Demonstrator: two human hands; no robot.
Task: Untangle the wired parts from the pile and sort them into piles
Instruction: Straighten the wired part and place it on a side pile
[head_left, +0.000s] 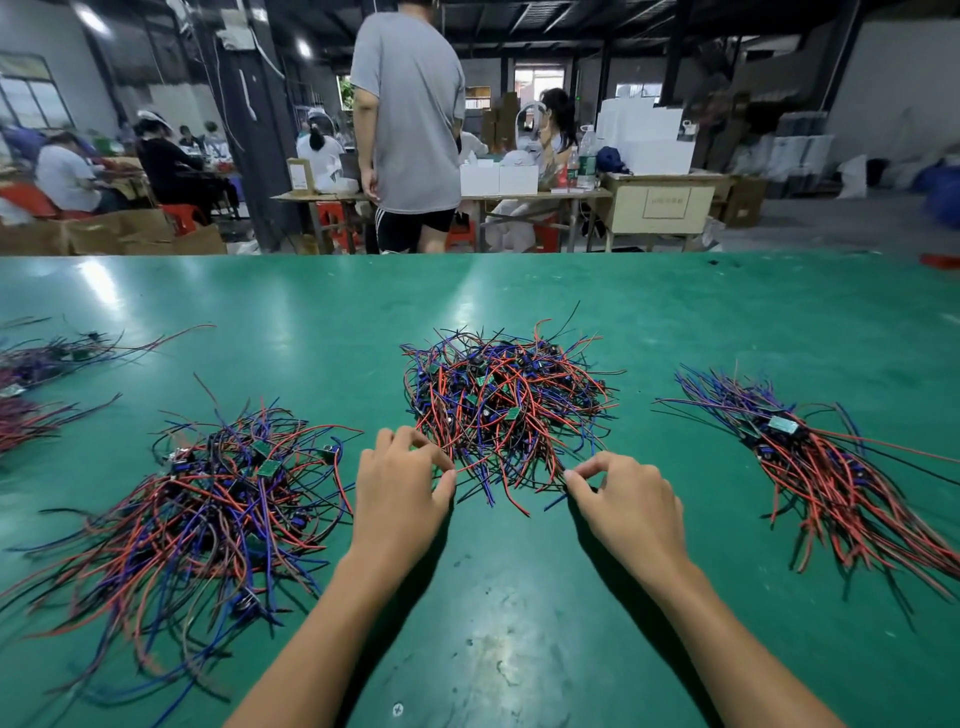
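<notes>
A tangled pile of wired parts (506, 400), small green boards with red, blue and black leads, lies in the middle of the green table (519, 597). My left hand (400, 493) sits at the pile's near left edge, fingers curled, thumb and forefinger pinching wire ends. My right hand (628, 501) is at the near right edge and pinches a black wire end between thumb and forefinger. A loosely spread pile (218, 499) lies to the left. An aligned bundle (821, 462) lies to the right.
More wire bundles (36, 384) lie at the far left edge of the table. Beyond the table's far edge a person in a grey shirt (410, 119) stands with their back to me, and others sit at tables with boxes.
</notes>
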